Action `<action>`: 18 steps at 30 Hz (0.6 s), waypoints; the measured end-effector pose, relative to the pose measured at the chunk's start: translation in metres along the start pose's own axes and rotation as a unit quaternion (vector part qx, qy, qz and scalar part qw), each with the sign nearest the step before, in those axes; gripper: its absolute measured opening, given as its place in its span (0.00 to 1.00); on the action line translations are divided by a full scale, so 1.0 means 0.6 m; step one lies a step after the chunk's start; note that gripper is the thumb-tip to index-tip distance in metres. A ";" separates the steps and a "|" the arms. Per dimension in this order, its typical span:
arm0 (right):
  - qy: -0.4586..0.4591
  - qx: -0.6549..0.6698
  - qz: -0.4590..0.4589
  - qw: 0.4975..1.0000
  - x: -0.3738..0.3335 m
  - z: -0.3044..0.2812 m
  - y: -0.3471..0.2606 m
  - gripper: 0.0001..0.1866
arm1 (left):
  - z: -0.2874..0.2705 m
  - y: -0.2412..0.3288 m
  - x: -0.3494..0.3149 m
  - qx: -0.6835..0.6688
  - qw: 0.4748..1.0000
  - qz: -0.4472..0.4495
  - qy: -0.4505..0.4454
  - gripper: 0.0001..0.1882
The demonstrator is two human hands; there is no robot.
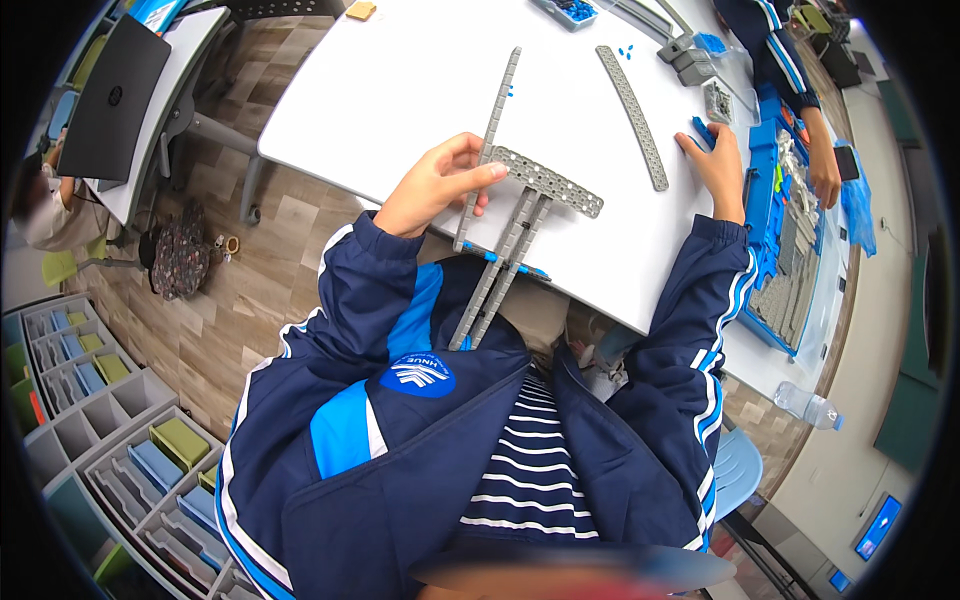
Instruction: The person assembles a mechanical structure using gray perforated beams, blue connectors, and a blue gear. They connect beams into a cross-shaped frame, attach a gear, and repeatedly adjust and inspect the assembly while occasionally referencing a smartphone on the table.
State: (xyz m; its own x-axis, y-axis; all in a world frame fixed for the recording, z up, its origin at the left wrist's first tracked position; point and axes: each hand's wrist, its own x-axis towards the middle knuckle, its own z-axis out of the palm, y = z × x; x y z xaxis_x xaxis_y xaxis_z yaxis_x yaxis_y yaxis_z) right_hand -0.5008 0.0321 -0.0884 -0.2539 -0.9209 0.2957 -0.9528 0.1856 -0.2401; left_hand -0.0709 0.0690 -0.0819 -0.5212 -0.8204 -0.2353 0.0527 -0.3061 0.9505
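My left hand (440,185) is closed on a frame of grey plastic building beams, its thumb pressing on the perforated grey plate (545,180) at the top. Two parallel grey beams (505,265) run from that plate down towards my jacket, and a blue crosspiece (520,265) joins them. A long grey beam (507,85) slants up beyond my left hand. On the right side of the white table, my right hand (717,170) rests with thumb and fingers apart around a dark blue piece (703,130). The tips of some right fingers are hidden.
Lying on the white table (370,100) are a long grey perforated beam (635,120) and small blue pegs (626,52). A blue parts case (785,240) stands at the right, with another person's hand (825,170) above it. A clear bottle (808,406) lies nearer me.
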 end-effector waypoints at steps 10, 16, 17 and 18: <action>0.045 0.698 -0.018 0.714 -0.098 -0.113 -0.189 0.40 | 0.080 0.036 -0.046 -0.130 0.990 0.060 -0.010 0.22; 0.061 0.807 0.073 0.583 -0.154 -0.065 -0.290 0.43 | 0.110 0.058 -0.067 -0.076 0.992 0.098 0.029 0.20; 0.053 0.843 0.116 0.523 -0.154 -0.061 -0.294 0.43 | 0.113 0.060 -0.070 -0.063 0.991 0.109 0.038 0.20; 0.042 0.871 0.160 0.462 -0.161 -0.061 -0.294 0.44 | 0.118 0.060 -0.080 -0.066 0.992 0.100 0.042 0.20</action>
State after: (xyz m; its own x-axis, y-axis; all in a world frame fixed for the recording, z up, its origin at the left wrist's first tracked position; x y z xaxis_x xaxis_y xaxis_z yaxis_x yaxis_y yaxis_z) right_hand -0.3142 0.1010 -0.0408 -0.4109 -0.9117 0.0040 0.6971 -0.3171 -0.6431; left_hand -0.1042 0.1313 -0.0220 -0.4162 -0.9069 -0.0661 0.2611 -0.1888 0.9467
